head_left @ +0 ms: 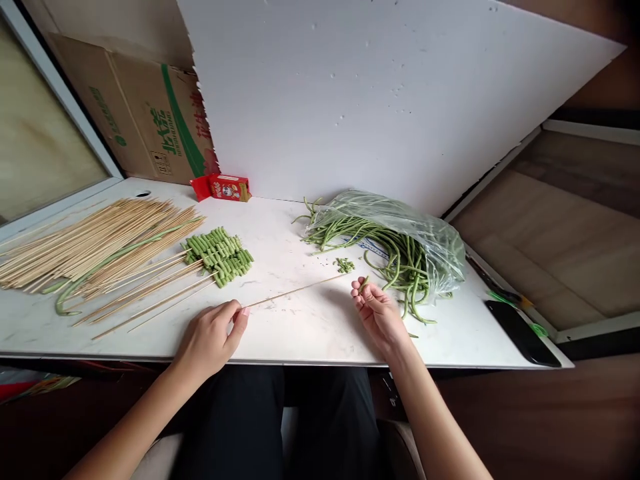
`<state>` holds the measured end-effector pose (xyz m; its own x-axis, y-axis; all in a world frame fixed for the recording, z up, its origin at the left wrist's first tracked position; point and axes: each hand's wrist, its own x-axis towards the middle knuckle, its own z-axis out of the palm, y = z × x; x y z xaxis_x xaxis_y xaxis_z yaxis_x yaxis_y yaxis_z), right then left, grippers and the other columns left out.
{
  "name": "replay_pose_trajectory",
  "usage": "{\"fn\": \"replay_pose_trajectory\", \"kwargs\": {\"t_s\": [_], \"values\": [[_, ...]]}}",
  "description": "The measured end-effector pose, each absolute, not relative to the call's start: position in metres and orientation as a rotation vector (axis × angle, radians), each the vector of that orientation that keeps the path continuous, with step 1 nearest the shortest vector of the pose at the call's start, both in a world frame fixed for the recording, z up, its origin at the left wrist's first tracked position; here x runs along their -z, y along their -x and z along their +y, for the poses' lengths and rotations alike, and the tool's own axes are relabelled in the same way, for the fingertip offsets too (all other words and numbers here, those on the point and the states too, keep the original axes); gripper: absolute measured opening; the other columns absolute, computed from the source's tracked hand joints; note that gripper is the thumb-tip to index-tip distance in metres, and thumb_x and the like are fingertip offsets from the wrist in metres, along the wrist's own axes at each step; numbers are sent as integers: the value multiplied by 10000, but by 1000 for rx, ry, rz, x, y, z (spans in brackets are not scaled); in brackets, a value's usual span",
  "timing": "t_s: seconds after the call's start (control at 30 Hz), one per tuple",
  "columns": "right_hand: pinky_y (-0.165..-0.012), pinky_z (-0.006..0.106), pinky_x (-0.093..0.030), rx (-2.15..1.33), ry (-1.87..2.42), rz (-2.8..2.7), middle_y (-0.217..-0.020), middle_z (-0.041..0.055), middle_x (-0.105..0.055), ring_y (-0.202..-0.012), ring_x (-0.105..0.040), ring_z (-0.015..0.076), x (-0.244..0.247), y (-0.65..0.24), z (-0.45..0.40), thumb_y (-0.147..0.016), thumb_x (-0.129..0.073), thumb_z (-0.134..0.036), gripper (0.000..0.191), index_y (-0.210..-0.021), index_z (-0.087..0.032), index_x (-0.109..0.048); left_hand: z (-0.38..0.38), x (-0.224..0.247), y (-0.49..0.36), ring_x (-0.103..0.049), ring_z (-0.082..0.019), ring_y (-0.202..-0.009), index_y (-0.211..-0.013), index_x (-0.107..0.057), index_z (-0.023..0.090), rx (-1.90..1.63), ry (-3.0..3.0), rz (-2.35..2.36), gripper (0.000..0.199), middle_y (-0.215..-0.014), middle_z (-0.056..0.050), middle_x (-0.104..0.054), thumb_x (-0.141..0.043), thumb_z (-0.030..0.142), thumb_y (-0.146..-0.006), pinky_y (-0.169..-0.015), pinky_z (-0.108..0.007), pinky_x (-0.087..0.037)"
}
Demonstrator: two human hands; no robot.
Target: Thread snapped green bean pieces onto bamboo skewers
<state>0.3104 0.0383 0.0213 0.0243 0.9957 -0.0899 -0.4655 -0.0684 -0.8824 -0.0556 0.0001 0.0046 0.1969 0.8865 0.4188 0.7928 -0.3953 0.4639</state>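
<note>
My left hand (213, 333) pinches one end of a thin wooden skewer (295, 291), whose bare tip points toward my right hand. Between the fingers of my right hand (377, 310) is a short green bean piece (363, 285), apart from the skewer tip. Skewers loaded with cut bean pieces (220, 255) lie stacked beyond my left hand. Long green beans (410, 263) spill from a clear plastic bag (400, 217) beyond my right hand. Small bean scraps (345, 265) sit on the white table (300, 333) near the skewer tip.
Many bare skewers (110, 237) cover the table's left side, with a long bean (100, 265) across them. A red box (230, 187) stands by the white panel (350, 100), near a cardboard carton (145, 120). A black phone (520, 333) lies at the right edge.
</note>
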Motion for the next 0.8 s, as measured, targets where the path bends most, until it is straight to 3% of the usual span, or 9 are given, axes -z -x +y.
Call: {"fn": "replay_pose_trajectory", "kwargs": {"t_s": [0.33,0.5,0.8], "values": [[-730,205,-566,-1504,897,-747,-997,40,-726,-811,-623,120,-13,-308,36,-792,-946,-397,240,-920,-228,-833,0,8,59,-551,-185,-663,-815,-514,227,-874,-2478,1661,290,-728,2,-625,-488,361,-1072,-672,-317,-362],[-764,223,-570,-1508,899,-815,-1026,47,-725,-859,-634,138,-14,-305,34,-876,-875,-397,190,-953,-229,-831,-1,7,58,-545,-184,-659,-802,-518,226,-834,-2497,1689,299,-726,1,-634,-494,359,-1068,-674,-324,-359],[-797,250,-571,-1495,925,-831,-1002,30,-750,-863,-656,140,-17,-302,32,-839,-906,-423,213,-937,-250,-829,-1,5,57,-568,-190,-669,-789,-525,228,-813,-2499,1713,291,-736,-11,-663,-499,351,-1052,-672,-322,-377]]}}
